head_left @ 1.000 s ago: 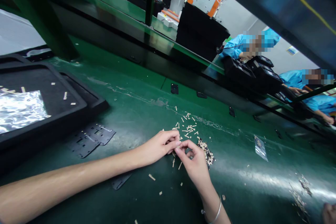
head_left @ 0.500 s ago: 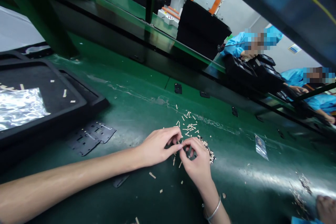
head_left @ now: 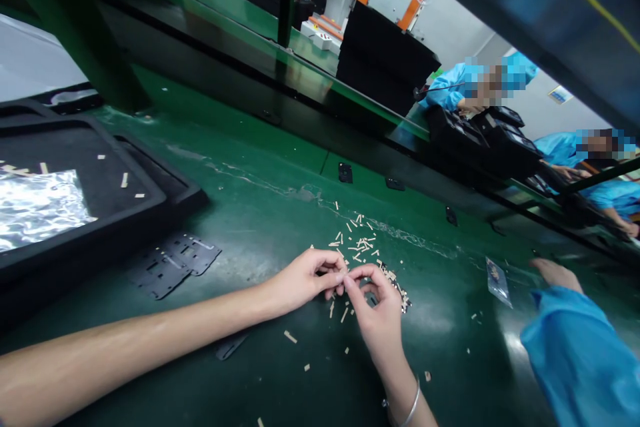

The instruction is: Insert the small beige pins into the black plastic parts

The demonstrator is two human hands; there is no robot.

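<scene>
Head view: a co-worker's blue sleeve point(head_left: 575, 360) has newly entered at lower right, with an open hand point(head_left: 556, 273) extended over the green workbench point(head_left: 280, 203), near a small clear bag point(head_left: 498, 282). The person's left hand point(head_left: 305, 278) and right hand point(head_left: 377, 310) are kept close together, both narrowly pinched, their fingertips point(head_left: 343, 275) meeting just below a scatter of tan strips point(head_left: 357, 243). Whether a strip is held cannot be told. A black perforated plate point(head_left: 175, 267) is lying left of the hands.
</scene>
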